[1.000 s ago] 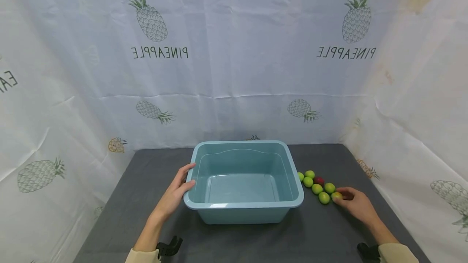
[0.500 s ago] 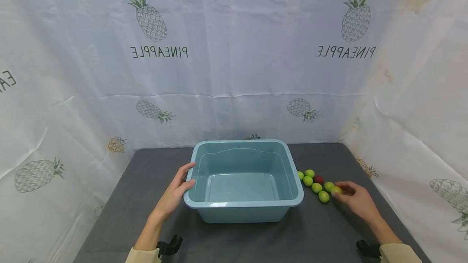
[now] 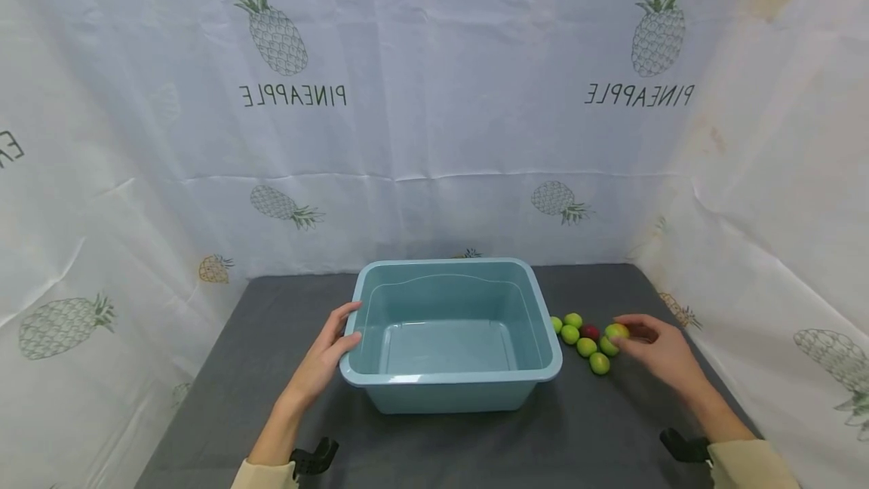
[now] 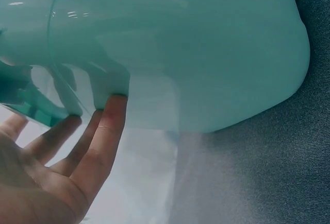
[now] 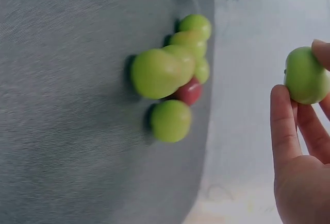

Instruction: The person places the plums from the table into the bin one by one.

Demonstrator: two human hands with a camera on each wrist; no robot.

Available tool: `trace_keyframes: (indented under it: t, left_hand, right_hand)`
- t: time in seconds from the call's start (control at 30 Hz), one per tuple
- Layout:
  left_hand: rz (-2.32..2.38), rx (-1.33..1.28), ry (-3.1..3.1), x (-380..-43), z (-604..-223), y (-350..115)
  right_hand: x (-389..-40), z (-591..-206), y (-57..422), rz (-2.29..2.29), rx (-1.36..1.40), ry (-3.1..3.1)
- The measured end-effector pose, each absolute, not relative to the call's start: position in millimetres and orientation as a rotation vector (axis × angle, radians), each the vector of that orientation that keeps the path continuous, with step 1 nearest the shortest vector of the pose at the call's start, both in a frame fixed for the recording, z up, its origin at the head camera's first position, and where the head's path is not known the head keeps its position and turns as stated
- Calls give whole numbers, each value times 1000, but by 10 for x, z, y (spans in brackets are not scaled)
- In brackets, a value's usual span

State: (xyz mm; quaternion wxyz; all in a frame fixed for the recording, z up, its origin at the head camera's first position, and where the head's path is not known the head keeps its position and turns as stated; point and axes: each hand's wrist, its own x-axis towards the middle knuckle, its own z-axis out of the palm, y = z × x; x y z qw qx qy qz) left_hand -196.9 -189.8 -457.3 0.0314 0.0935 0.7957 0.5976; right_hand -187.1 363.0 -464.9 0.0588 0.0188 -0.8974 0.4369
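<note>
Right hand (image 3: 660,357) pinches a green fruit (image 5: 306,77) between thumb and fingertips, parted no wider than the fruit itself. That fruit is to the right of the basin (image 3: 448,379), at the far side of the group from it, and seems to be off the tabletop (image 3: 434,453): in the head view it overlaps a neighbour, and in the right wrist view it stands apart from the rest. Six other green ones (image 3: 599,363) and a red one (image 3: 589,332) lie to the right of the basin (one is partly hidden by its rim). At the basin's left, the left hand (image 3: 322,355) holds the rim, thumb over it and fingers fairly straight against the outer wall.

Judging from this, the step in hand is a pick-up, with the basin steadied meanwhile. What comes next likely calls for a light, firm pinch, since the fruit looks smooth and round, and a straight rise clear of its neighbours; if it is bound for the basin, it needs height enough to pass over the right rim.
</note>
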Motion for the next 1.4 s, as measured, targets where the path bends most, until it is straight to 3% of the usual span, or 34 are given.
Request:
trace_keyframes:
  t: [0.5,1.4]
  left_hand:
    - [1852,292,2437,-1963,-4578,-1909]
    - [1870,293,2425,-1948,-4584,-1918]
  right_hand:
    - [-1909,-4231,3401,1369,201,-2652]
    - [-2255,-3505,2417,1489,506,-2691]
